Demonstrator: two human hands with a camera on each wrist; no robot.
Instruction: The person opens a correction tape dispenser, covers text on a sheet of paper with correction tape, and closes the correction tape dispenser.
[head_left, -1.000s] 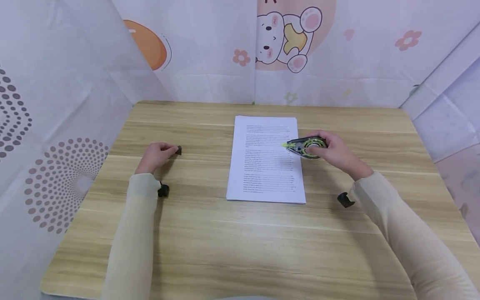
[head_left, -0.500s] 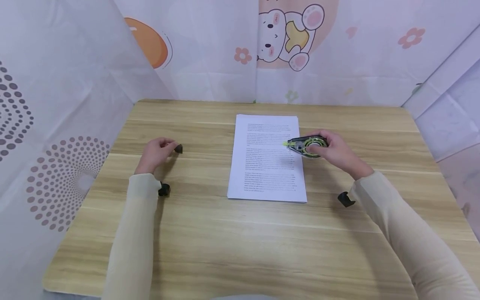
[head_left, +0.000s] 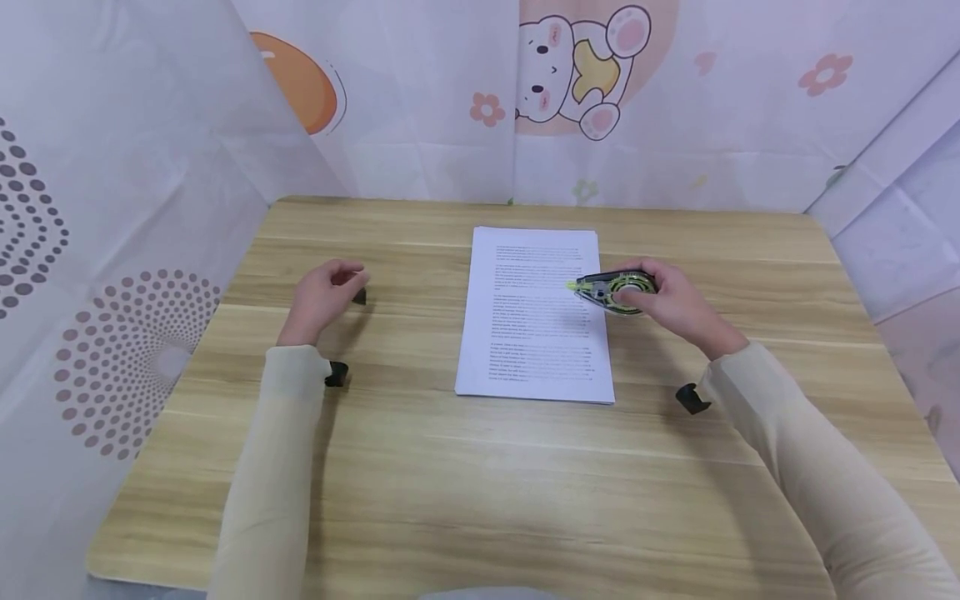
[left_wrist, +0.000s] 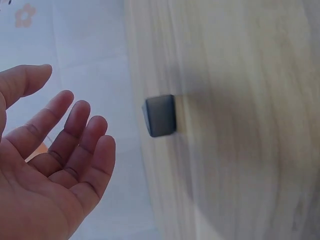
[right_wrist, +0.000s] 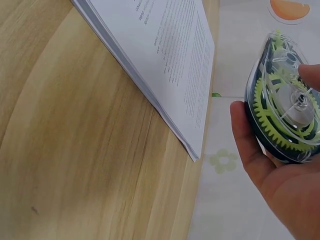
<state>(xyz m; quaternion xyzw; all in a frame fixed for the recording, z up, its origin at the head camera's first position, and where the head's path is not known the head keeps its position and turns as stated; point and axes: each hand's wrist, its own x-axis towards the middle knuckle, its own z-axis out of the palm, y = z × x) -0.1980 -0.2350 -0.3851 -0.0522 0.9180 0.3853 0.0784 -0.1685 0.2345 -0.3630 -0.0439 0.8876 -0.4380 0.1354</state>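
Note:
A correction tape (head_left: pixel 615 292) with a clear case and yellow-green gears is pinched between the thumb and fingers of my right hand (head_left: pixel 675 304). Its tip points left, above the right part of a stack of printed paper (head_left: pixel 525 367). On the left side of the table, my left hand (head_left: pixel 322 296) is just beside a small dark cap-like piece (head_left: pixel 361 296). The left wrist view shows the fingers relaxed and apart from that dark piece (left_wrist: pixel 161 116), which sits on the tabletop. The right wrist view shows the correction tape (right_wrist: pixel 285 100) off the table.
The wooden table (head_left: pixel 480 492) reaches back to a patterned curtain (head_left: pixel 420 92). Dark camera mounts stick out at the left wrist (head_left: pixel 337 374) and the right wrist (head_left: pixel 692 398).
My left hand has let go of the small dark piece and lifted slightly away, its fingers loosening. The right hand with the correction tape has stayed almost still.

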